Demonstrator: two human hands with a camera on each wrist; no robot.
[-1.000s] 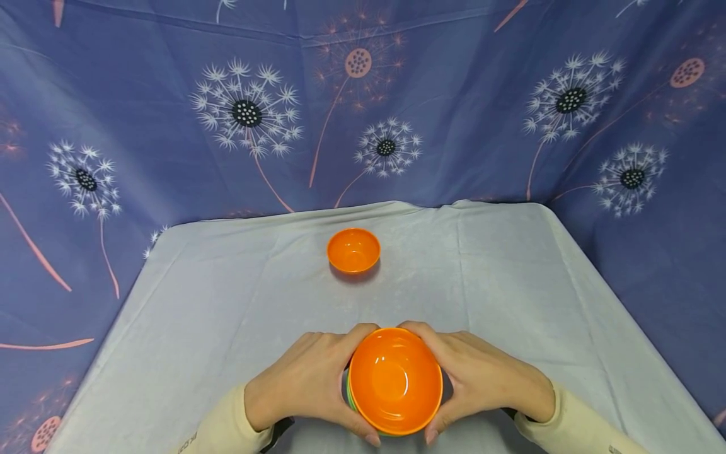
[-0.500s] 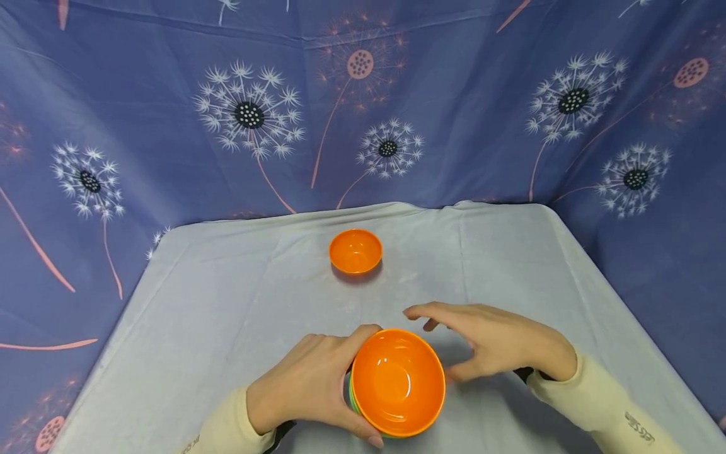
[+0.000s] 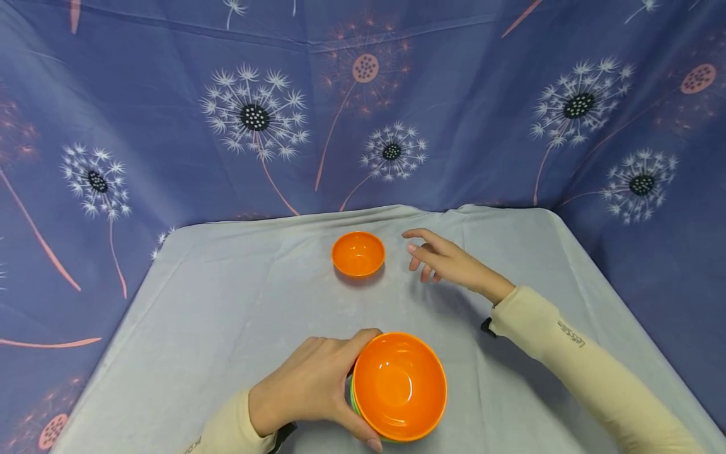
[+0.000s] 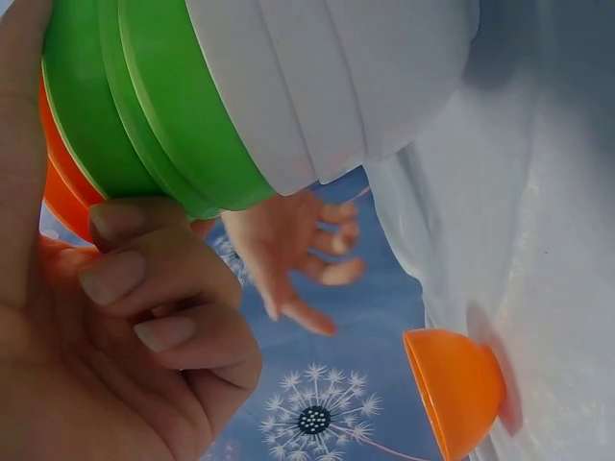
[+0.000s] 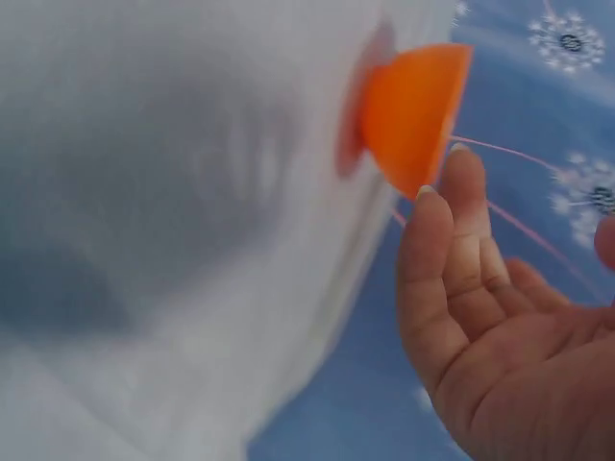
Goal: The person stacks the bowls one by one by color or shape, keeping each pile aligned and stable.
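My left hand (image 3: 317, 384) grips a stack of bowls (image 3: 399, 386) near the front of the table, thumb and fingers around its left side. From above, the top bowl is orange. The left wrist view shows green bowls (image 4: 163, 125) beneath the orange, then white bowls (image 4: 317, 86) nearest the table, with curled fingers against the green. A single orange bowl (image 3: 358, 254) stands upright farther back. Just right of it, my right hand (image 3: 442, 258) hovers with loosely bent fingers and holds nothing; in the right wrist view its fingertips overlap the bowl's rim.
A pale grey cloth (image 3: 272, 284) covers the table. Behind it and at both sides hangs a blue curtain (image 3: 454, 126) printed with dandelions. The right sleeve (image 3: 573, 353) reaches across the table's right side.
My right hand has let go of the stack and moved back across the table to the right of the single orange bowl. My left hand keeps its grip on the stack.
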